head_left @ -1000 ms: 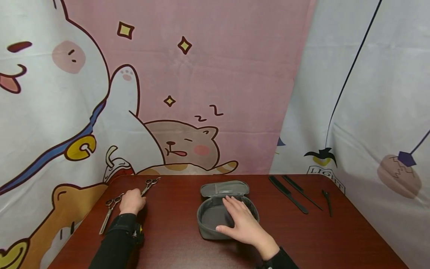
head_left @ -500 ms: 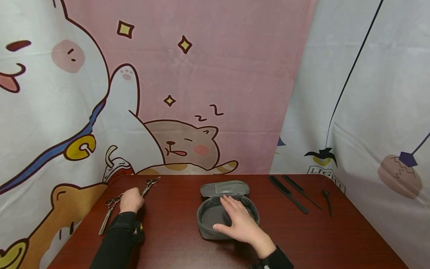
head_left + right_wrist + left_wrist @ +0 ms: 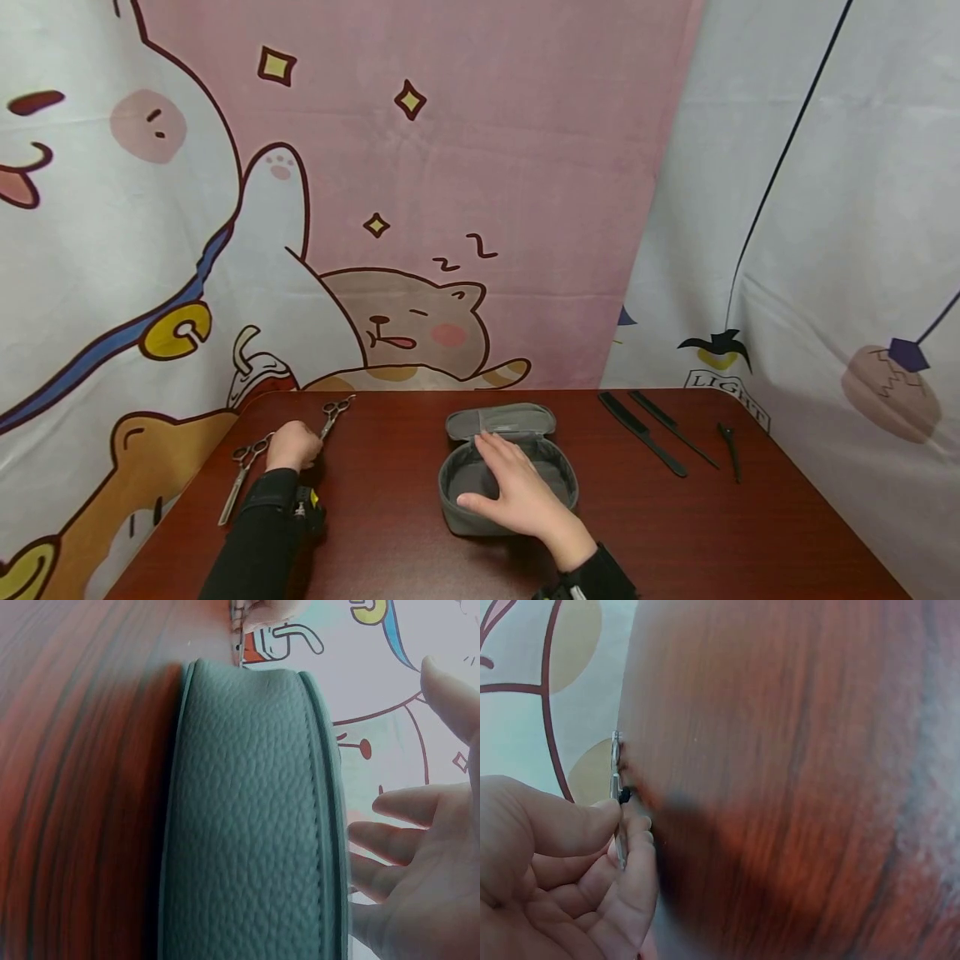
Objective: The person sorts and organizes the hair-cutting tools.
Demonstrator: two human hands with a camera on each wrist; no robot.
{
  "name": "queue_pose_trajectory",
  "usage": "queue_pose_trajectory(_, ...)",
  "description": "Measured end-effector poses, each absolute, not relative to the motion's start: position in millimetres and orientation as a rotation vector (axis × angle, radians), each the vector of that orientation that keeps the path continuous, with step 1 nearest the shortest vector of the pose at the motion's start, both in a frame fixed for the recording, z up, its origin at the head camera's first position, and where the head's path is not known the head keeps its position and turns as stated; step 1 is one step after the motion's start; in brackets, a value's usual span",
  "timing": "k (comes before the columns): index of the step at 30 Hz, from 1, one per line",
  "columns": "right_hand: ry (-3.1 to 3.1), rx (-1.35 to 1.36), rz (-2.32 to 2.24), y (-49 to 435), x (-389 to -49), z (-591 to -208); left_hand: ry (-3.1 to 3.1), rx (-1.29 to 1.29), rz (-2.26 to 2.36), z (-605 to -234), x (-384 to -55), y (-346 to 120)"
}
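At the far left of the table, my left hand [image 3: 292, 446] pinches a pair of silver hair scissors [image 3: 335, 410] between thumb and fingers. In the left wrist view these scissors [image 3: 616, 776] appear edge-on, low over the wood, partly hidden by the fingers. A second pair of scissors [image 3: 242, 479] lies just left of that hand. My right hand [image 3: 519, 492] hovers over an open grey zip case [image 3: 468, 522], fingers spread and holding nothing. Its lid [image 3: 504, 419] is folded back. The right wrist view shows the textured side wall of the case [image 3: 247, 817], with the hand [image 3: 427, 847] above its rim.
On the right of the brown table [image 3: 375, 517] lie a wide black comb [image 3: 641, 433], a thin-handled tail comb [image 3: 673, 427] and a small dark hair clip [image 3: 730, 450]. A cartoon-printed cloth [image 3: 525, 167] hangs behind the table's back edge.
My right hand has shifted left across the mouth of the case. The scissors at my left hand have turned slightly, while that hand has hardly moved.
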State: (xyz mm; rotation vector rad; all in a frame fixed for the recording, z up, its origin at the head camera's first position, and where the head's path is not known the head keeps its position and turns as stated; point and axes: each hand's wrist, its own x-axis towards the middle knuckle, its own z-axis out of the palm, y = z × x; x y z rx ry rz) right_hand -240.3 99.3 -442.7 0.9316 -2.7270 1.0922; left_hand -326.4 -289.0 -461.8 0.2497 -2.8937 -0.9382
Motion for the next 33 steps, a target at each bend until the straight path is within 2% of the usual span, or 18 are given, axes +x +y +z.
queue_pose_trajectory(6, -2.722, 0.965, 1.104, 89.6, -238.4, -439.3, -2.846, 0.375, -1.218, -460.6, -323.8, -293.0)
queue_pose_trajectory(22, -2.739, 0.974, 1.115, 79.7, -240.6, -441.3, -2.881, 0.356, -1.269, -467.3, -323.5, -295.4)
queue_pose_trajectory(33, -2.662, 0.871, 1.326, 67.2, -242.6, -441.0, -2.525, 0.298, -1.685, -466.6, -316.5, -253.0)
